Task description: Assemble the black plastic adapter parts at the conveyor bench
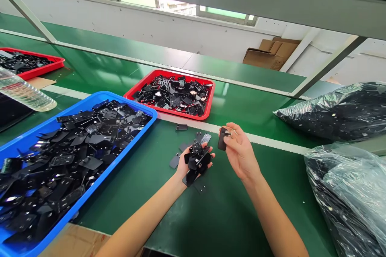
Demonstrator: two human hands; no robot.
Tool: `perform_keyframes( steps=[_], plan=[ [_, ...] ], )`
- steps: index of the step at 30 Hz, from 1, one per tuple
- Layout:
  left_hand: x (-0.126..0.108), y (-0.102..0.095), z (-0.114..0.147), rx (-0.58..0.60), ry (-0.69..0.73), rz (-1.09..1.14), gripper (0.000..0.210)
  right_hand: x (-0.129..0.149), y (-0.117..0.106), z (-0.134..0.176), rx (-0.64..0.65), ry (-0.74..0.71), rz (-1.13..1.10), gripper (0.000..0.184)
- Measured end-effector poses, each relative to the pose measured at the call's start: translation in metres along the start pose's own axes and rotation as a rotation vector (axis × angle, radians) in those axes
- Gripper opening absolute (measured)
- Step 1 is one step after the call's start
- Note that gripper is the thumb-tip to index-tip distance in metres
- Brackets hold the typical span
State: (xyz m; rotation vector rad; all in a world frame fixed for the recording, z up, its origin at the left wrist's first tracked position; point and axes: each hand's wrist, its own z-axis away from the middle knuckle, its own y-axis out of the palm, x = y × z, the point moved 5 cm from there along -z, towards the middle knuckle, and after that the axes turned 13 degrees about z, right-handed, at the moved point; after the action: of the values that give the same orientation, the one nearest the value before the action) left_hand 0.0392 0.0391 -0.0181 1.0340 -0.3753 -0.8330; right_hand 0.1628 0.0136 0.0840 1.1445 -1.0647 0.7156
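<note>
Left hand (pixel 182 166), half-curled, cradles heaped black plastic pieces (pixel 197 160); tilting may spill them; right hand (pixel 239 150) pinches one flat black rectangular piece (pixel 222 140).

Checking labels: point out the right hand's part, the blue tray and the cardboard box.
Black part (pixel 222 142) in right hand (pixel 239 151): head view, flat face.
Blue tray (pixel 132 143): head view, right rim.
Cardboard box (pixel 259 58): head view, front side.

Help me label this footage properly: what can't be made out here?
All in the head view:
Left hand: palm hidden by heaped black pieces.
Single black piece: partly covered by the right hand; any markings are too small.
Blue tray: cut off by the left edge.
Far-left red tray: cut off by the left edge.
</note>
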Motion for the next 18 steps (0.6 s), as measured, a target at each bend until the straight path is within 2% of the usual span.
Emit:
perform_keyframes(
  steps=[5, 13, 15, 18],
  plan=[
    [-0.001, -0.001, 0.0, -0.012, -0.007, 0.013, 0.032, -0.003, -0.004, -0.003, -0.043, -0.016, 0.112, 0.026],
    [-0.002, 0.001, 0.002, 0.037, -0.023, 0.054, 0.03, 0.001, -0.012, -0.006, -0.101, -0.072, 0.273, 0.029],
    [-0.002, 0.001, 0.002, 0.035, -0.018, 0.054, 0.03, 0.002, -0.012, -0.006, -0.098, -0.069, 0.249, 0.028],
    [-0.003, 0.002, 0.003, 0.04, -0.01, 0.057, 0.031, 0.001, -0.01, -0.005, -0.048, -0.001, 0.087, 0.026]
  ],
)
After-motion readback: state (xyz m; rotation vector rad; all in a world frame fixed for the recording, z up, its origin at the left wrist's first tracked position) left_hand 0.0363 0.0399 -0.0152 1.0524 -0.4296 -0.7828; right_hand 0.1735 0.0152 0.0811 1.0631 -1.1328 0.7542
